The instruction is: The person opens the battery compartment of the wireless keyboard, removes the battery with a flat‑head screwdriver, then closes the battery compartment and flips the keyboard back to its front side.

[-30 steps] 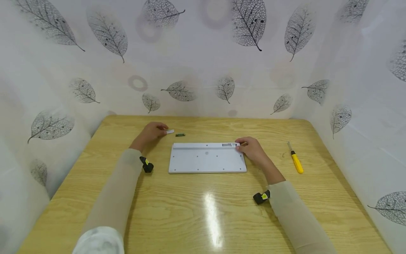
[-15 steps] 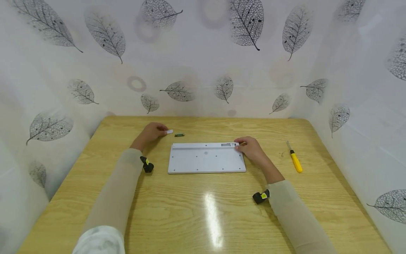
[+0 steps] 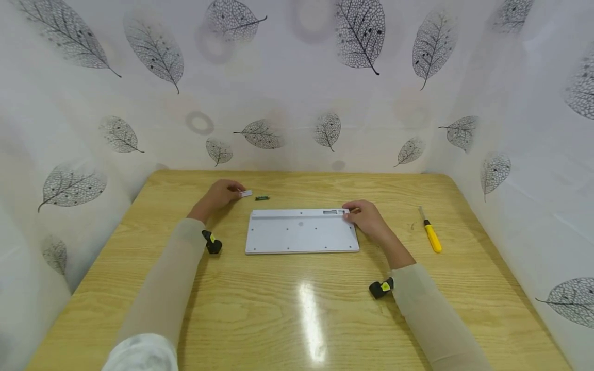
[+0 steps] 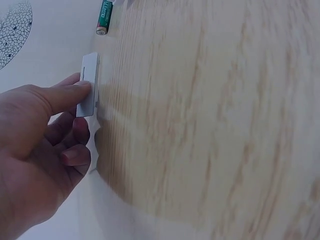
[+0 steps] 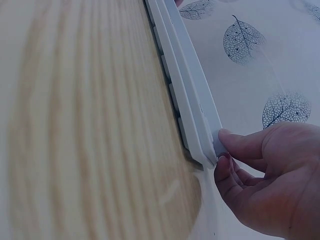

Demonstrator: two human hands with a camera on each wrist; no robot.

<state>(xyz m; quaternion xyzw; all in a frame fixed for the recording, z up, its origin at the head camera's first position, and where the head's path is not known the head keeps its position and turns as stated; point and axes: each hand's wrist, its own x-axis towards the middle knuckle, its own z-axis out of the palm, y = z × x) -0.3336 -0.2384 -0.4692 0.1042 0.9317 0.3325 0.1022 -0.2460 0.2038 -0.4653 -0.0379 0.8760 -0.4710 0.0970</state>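
Note:
A white keyboard (image 3: 301,234) lies face down on the table, its row of keys showing underneath in the right wrist view. At its top right is an open battery slot (image 3: 331,212). My right hand (image 3: 368,219) pinches the keyboard's far right corner between thumb and fingers. Beyond the keyboard's left end, my left hand (image 3: 220,196) holds a small flat white battery cover (image 4: 90,65), thumb on its face and fingers behind. A green battery (image 3: 262,198) lies on the table just right of the cover.
A screwdriver (image 3: 433,237) with a yellow handle lies to the right of my right hand. The wooden table (image 3: 260,309) meets a leaf-patterned cloth (image 3: 287,103) along its back and sides. A camera is strapped on each wrist.
The battery cover in my left hand has dipped slightly. My right hand keeps its hold on the keyboard's corner, and the keyboard has stayed in place.

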